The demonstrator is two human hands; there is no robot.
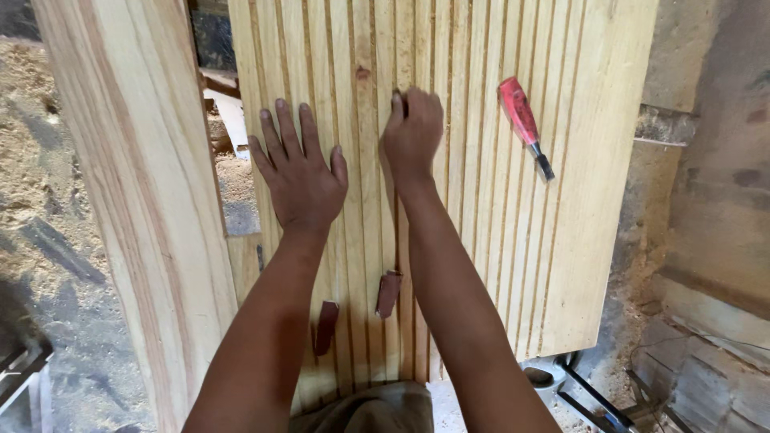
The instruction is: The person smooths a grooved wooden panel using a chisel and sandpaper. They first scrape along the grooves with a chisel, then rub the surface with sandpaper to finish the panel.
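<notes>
A pale grooved wooden panel with long parallel flutes lies in front of me. My left hand rests flat on it, fingers spread. My right hand is closed around a small dark folded piece, probably sandpaper, pressed into a groove near the panel's middle. Two reddish-brown folded sandpaper pieces lie on the panel between my forearms. A chisel with a red handle lies on the panel to the right of my right hand.
A wide pale plank stands along the left. Sawdust covers the ground at far left. Rough brick and stone wall at right. A metal frame shows below the panel's right corner.
</notes>
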